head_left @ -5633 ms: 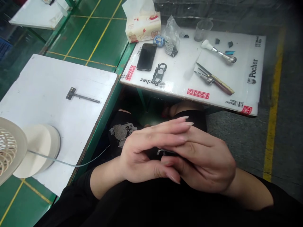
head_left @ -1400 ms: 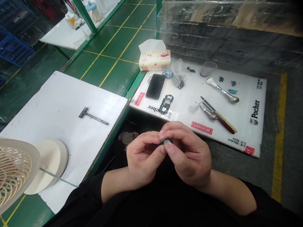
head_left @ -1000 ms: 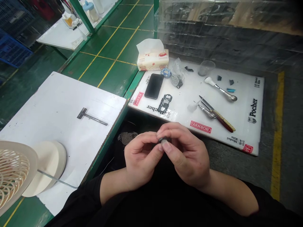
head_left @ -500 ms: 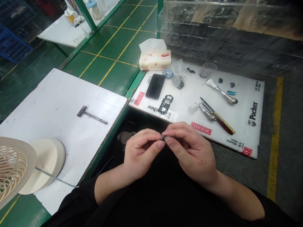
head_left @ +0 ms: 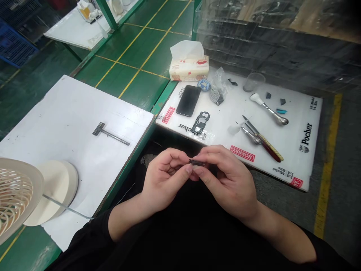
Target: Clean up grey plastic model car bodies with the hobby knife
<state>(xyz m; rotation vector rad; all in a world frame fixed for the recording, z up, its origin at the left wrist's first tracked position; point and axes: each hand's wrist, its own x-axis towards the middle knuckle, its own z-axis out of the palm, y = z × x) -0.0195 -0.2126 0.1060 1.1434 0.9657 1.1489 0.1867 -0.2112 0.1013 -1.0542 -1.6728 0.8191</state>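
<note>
My left hand (head_left: 163,178) and my right hand (head_left: 227,180) meet over my lap, in front of the bench edge. Both pinch a small flat dark part (head_left: 196,162) between thumb and fingertips; only its thin edge shows. Beyond the hands, on a white printed board (head_left: 293,150), lie a small dark model car body (head_left: 200,122), a black phone (head_left: 188,100), tweezers and a wooden-handled knife (head_left: 262,137), and a white-handled metal tool (head_left: 269,110).
A tissue box (head_left: 188,64), a clear bag of parts (head_left: 217,88), a clear cup (head_left: 253,81) and small dark pieces stand at the board's back. On the left white sheet (head_left: 56,113) lie a T-shaped metal tool (head_left: 109,133) and a cream desk fan (head_left: 17,195).
Earlier my hands lay folded flat over each other; now both pinch the small dark part. In the last second the part turned so its thin edge shows, and the view shifted slightly.
</note>
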